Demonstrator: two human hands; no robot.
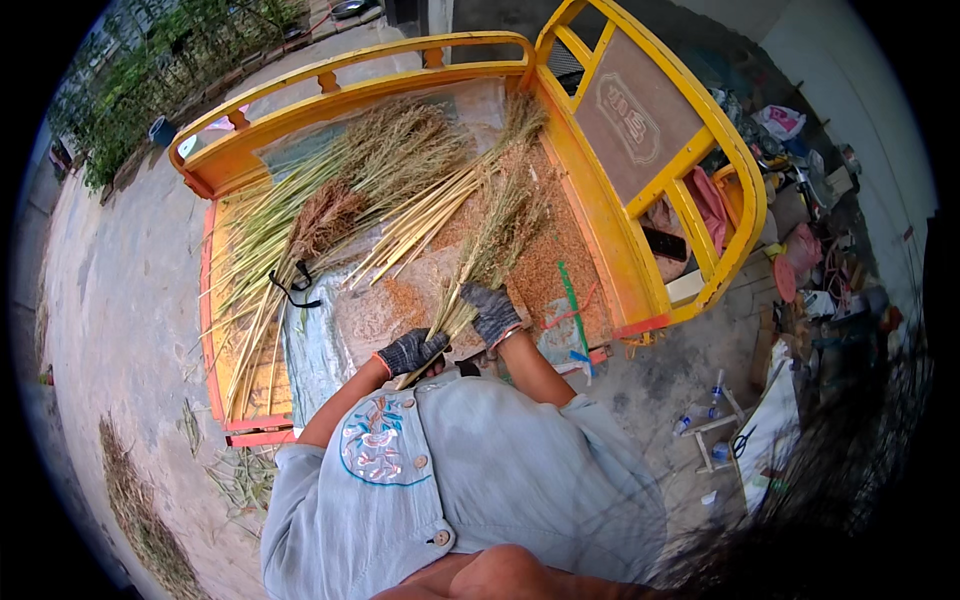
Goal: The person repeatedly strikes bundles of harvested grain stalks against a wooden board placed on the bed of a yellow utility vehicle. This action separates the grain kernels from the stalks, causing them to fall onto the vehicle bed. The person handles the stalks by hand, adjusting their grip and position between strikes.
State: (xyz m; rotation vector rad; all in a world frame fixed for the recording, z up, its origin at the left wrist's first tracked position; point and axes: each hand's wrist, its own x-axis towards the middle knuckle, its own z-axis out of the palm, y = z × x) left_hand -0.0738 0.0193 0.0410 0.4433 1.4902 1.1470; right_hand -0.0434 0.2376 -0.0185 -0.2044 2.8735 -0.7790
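A slim bundle of broomcorn stalks (491,245) slants across the near part of an orange cart bed, its bushy seed heads pointing away from me. My left hand (412,352), in a dark grey knit glove, is closed round the lower stalks close to my body. Slightly farther up, my right hand (492,314), gloved alike, curls against the right side of the same bundle. Bare pale stalks (425,222) lie just beyond. To the left is a large pile of greenish stalks (270,235), with a reddish-brown seed head (328,215) and a black strap (293,285) on it.
Loose reddish grain (555,235) covers the right of the bed. A yellow rail (350,88) bounds the far side, and a yellow panelled frame (640,110) stands at the right. Plastic sheeting (315,335) lies under the pile. Clutter (805,250) crowds the right wall.
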